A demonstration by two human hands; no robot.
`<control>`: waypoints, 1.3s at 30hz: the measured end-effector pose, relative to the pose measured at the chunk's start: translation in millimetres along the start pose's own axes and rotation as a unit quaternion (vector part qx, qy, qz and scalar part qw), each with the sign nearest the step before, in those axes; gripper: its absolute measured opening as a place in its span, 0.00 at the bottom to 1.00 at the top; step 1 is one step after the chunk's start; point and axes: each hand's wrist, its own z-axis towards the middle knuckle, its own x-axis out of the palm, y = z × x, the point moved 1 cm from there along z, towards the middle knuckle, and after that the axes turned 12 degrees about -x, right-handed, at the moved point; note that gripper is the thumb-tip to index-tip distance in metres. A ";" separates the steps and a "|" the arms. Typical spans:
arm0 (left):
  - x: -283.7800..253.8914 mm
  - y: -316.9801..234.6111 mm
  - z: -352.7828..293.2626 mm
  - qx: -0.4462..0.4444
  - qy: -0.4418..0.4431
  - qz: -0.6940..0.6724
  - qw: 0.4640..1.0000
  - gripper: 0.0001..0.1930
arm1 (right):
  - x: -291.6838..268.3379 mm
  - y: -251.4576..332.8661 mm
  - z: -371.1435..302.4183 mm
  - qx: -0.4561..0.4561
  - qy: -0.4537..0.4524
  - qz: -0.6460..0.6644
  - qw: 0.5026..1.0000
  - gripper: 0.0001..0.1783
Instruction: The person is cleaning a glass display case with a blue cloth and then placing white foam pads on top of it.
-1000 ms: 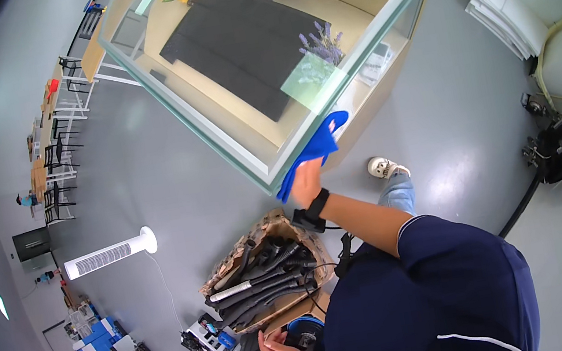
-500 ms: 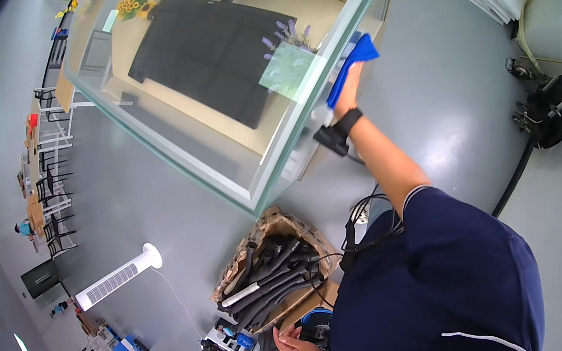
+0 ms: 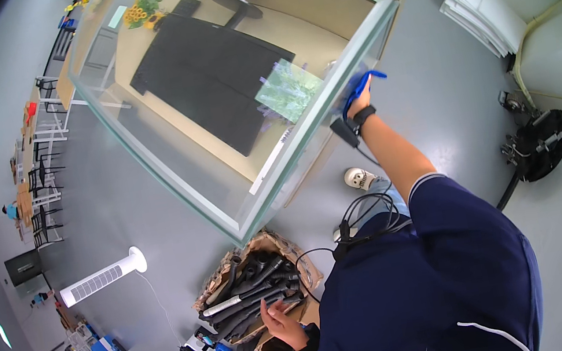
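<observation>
My right hand (image 3: 362,102) has its fingers closed on a blue cloth (image 3: 355,94) and presses it to the outer side of a large glass case (image 3: 274,180), near one corner. A black band with a small box circles that wrist. Inside the case lie a broad black panel (image 3: 212,75), a round dark stand (image 3: 234,6), sunflowers (image 3: 142,11) and purple flowers (image 3: 269,112), seen partly through a pale green square (image 3: 289,88). My left hand (image 3: 285,326) hovers by a box of black hoses, its fingers apart and holding nothing.
The cardboard box (image 3: 305,264) full of black hoses (image 3: 253,277) stands below the case's near corner. A white tower fan (image 3: 101,280) is on the floor to the left. White panels (image 3: 480,12) lean at the right wall, near a black wheeled base (image 3: 542,145). Loose cables hang by my waist.
My right hand with the blue cloth has slid a little down along the glass side. The whole view has shifted, and my left hand appears higher, with its fingers raised.
</observation>
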 end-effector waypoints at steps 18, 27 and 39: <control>-87.0 111.8 -36.9 -0.022 -0.132 -0.121 0.984 0.18 | 41.6 -127.2 -286.8 0.315 -0.040 -0.166 0.934 0.43; -121.5 157.2 -31.7 -0.043 -0.152 -0.209 0.965 0.18 | 106.5 -94.3 -306.7 0.076 -0.001 -0.174 0.982 0.34; -134.0 162.6 -34.9 -0.015 -0.134 -0.203 0.970 0.17 | 162.0 -24.7 -351.7 0.052 0.076 -0.219 0.971 0.20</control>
